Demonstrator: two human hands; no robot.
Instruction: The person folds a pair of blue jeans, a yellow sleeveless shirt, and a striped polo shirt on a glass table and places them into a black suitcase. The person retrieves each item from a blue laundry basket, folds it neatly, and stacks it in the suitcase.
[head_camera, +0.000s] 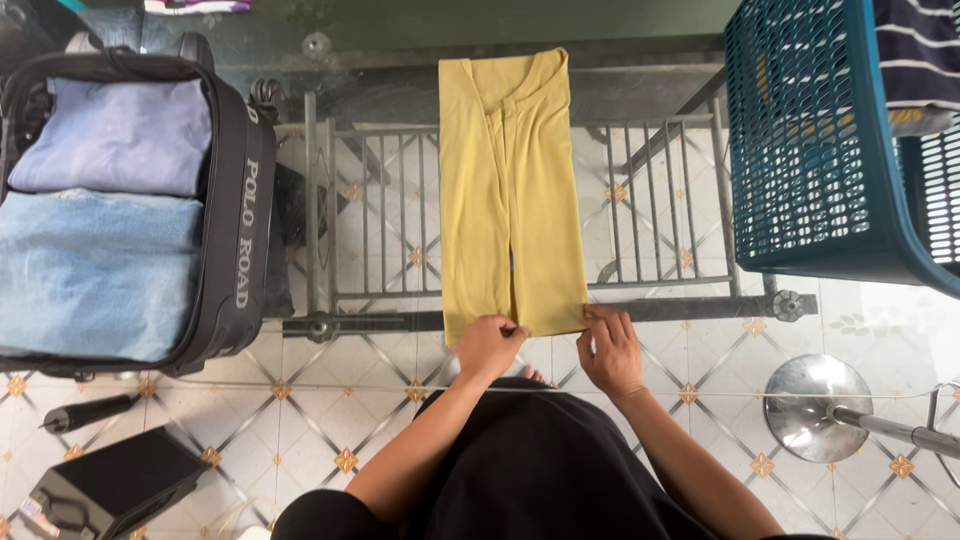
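Observation:
A yellow shirt (510, 190) lies flat on a glass tabletop (640, 200), folded lengthwise into a narrow strip with its collar at the far end. My left hand (488, 345) pinches the near left corner of its hem. My right hand (608, 350) grips the near right corner. Both hands sit at the table's near edge, close together.
An open black suitcase (235, 220) at the left holds a folded lilac garment (115, 135) and folded light-blue jeans (95, 275). A teal laundry basket (810, 150) with striped clothes stands at the right. A metal stand base (812, 405) rests on the tiled floor.

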